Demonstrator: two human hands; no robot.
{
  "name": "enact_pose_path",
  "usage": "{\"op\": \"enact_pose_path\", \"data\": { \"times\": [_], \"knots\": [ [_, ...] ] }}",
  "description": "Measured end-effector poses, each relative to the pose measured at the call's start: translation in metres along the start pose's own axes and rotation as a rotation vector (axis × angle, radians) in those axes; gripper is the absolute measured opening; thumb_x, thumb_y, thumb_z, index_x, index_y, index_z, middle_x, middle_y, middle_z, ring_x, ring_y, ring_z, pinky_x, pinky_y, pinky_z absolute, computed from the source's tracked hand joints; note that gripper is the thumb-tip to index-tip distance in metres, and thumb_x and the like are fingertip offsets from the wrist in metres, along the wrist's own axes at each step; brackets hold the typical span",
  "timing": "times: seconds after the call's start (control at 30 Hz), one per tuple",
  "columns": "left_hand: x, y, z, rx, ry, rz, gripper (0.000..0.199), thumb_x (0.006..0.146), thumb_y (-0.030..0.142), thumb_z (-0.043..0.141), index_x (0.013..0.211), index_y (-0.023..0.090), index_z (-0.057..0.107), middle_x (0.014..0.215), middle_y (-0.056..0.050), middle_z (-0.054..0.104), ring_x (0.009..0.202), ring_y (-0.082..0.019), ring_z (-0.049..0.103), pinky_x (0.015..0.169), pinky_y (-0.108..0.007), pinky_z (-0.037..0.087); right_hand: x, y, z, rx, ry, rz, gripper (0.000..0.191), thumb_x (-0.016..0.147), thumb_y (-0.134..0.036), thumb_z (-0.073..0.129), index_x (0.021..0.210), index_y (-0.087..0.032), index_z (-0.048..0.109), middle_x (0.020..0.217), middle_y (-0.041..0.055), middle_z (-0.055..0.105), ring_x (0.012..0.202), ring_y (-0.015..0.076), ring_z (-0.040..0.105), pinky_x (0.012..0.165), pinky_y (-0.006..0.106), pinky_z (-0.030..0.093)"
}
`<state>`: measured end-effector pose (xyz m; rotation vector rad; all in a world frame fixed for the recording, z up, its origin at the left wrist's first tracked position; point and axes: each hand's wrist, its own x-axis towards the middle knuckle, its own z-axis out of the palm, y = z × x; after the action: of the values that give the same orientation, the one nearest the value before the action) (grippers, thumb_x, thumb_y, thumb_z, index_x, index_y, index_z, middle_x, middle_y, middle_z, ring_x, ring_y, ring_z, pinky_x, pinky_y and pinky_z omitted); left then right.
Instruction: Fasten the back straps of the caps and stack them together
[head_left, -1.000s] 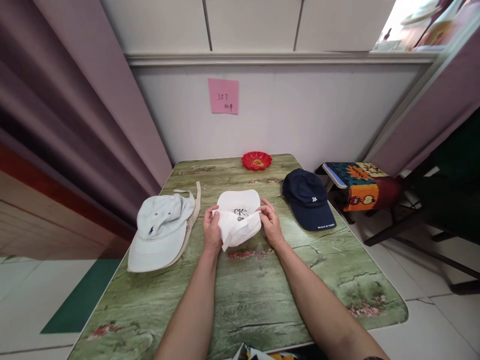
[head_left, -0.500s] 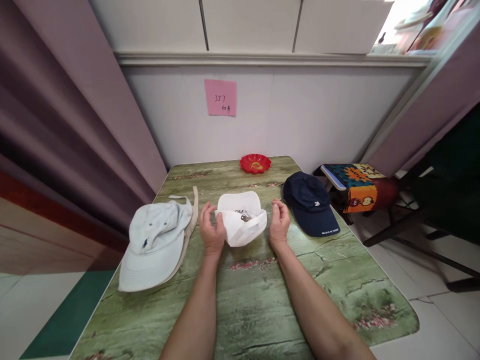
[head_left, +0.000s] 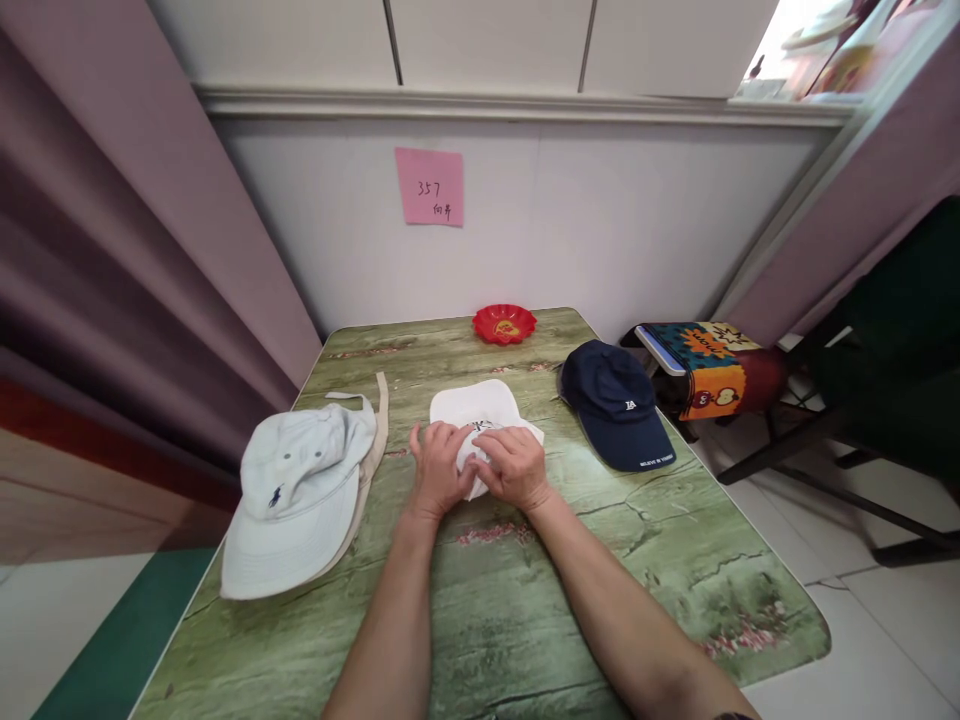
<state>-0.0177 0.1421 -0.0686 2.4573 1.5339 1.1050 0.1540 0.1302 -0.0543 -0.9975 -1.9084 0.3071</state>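
A white cap (head_left: 474,402) lies mid-table, its brim toward the wall and dark lettering partly showing on its front. On the near side of its crown, my left hand (head_left: 439,468) grips the fabric with curled fingers. My right hand (head_left: 517,465) closes over the crown from the right, its fingers bent close to those of the left. Both hands hide much of the crown. To the left, a pale blue cap (head_left: 304,490) rests over a beige cap (head_left: 373,465). A navy cap (head_left: 619,405) with white lettering sits to the right.
A red scalloped dish (head_left: 504,325) stands at the back of the green wood-patterned table (head_left: 495,610). A pink note (head_left: 430,187) is on the wall. Right of the table are a stool with a patterned cover (head_left: 712,375) and a dark chair (head_left: 892,370).
My hands have come in from either side of the white cap and taken hold of its crown. The cap's raised back part is now pressed lower. The view has shifted slightly.
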Motion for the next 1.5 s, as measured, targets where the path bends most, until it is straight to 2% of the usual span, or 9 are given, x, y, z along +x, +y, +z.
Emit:
{"op": "enact_pose_path", "data": {
  "times": [0.23,0.37,0.57,0.67,0.83,1.0,1.17,1.33,1.5],
  "knots": [
    [0.002,-0.008,0.010,0.044,0.042,-0.134,0.019,0.073,0.012,0.054,0.088,0.022,0.059,0.088,-0.009,0.064,0.099,-0.032,0.054,0.104,-0.056,0.024,-0.014,0.019,0.001,-0.201,-0.005,0.076,0.030,0.097,-0.036,0.047,0.081,-0.022,0.068,0.074,0.0068,0.065,0.073,0.0209,0.058,0.071,0.033,0.038],
    [0.004,-0.014,0.012,-0.133,0.207,-0.233,0.011,0.080,0.013,0.052,0.083,0.024,0.054,0.081,-0.005,0.062,0.087,-0.028,0.057,0.110,-0.057,0.021,-0.014,0.022,0.004,-0.138,-0.066,0.083,0.023,0.094,-0.039,0.051,0.082,-0.023,0.061,0.073,0.0037,0.064,0.071,0.0189,0.058,0.067,0.029,0.037],
    [0.006,-0.010,0.006,-0.359,0.405,-0.293,0.015,0.084,0.019,0.056,0.098,0.023,0.062,0.095,-0.007,0.067,0.094,-0.027,0.062,0.098,-0.042,0.043,-0.013,0.034,0.010,0.061,0.193,0.355,0.024,0.093,-0.045,0.052,0.079,-0.024,0.052,0.063,-0.0016,0.056,0.058,0.0160,0.052,0.062,0.028,0.036],
    [0.007,-0.004,0.007,-0.341,0.385,-0.232,0.028,0.085,0.013,0.050,0.106,0.022,0.066,0.102,-0.008,0.069,0.100,-0.026,0.063,0.098,-0.040,0.044,-0.008,0.042,0.014,0.372,0.319,0.532,0.027,0.091,-0.048,0.052,0.079,-0.025,0.048,0.062,-0.0040,0.057,0.053,0.0140,0.050,0.059,0.027,0.040],
    [0.009,-0.003,0.006,-0.263,0.312,-0.194,0.027,0.077,0.008,0.045,0.087,0.022,0.067,0.085,-0.008,0.066,0.088,-0.027,0.060,0.085,-0.040,0.044,0.000,0.045,0.017,0.874,0.409,0.685,0.027,0.082,-0.044,0.064,0.093,-0.024,0.049,0.072,-0.0034,0.066,0.050,0.0106,0.050,0.049,0.022,0.040],
    [0.010,-0.006,0.002,-0.300,0.234,-0.188,0.018,0.082,0.015,0.047,0.086,0.022,0.064,0.084,-0.007,0.065,0.086,-0.027,0.058,0.081,-0.039,0.042,0.004,0.043,0.009,1.093,0.374,0.767,0.034,0.075,-0.031,0.071,0.106,-0.021,0.060,0.087,0.0021,0.074,0.059,0.0103,0.058,0.054,0.022,0.049],
    [0.012,-0.005,0.002,-0.378,0.190,-0.240,0.009,0.082,0.028,0.063,0.087,0.023,0.068,0.086,-0.006,0.069,0.088,-0.027,0.060,0.084,-0.039,0.043,0.007,0.046,-0.005,1.190,0.371,0.796,0.037,0.066,-0.022,0.073,0.102,-0.023,0.064,0.087,0.0010,0.072,0.062,0.0120,0.061,0.053,0.023,0.052],
    [0.012,-0.006,0.005,-0.609,0.124,-0.290,0.019,0.081,0.025,0.064,0.099,0.023,0.072,0.100,-0.006,0.074,0.096,-0.025,0.065,0.091,-0.039,0.045,0.009,0.045,-0.013,1.304,0.183,0.728,0.029,0.063,-0.017,0.068,0.091,-0.023,0.063,0.075,-0.0024,0.063,0.050,0.0076,0.046,0.036,0.017,0.031],
    [0.012,-0.007,0.006,-0.685,0.095,-0.371,0.015,0.077,0.028,0.071,0.090,0.022,0.074,0.092,-0.006,0.074,0.091,-0.025,0.066,0.090,-0.039,0.046,0.009,0.037,-0.003,1.235,0.061,0.736,0.021,0.077,-0.035,0.070,0.089,-0.018,0.065,0.069,-0.0031,0.061,0.039,0.0029,0.027,0.035,0.019,0.012]
  ]
}}
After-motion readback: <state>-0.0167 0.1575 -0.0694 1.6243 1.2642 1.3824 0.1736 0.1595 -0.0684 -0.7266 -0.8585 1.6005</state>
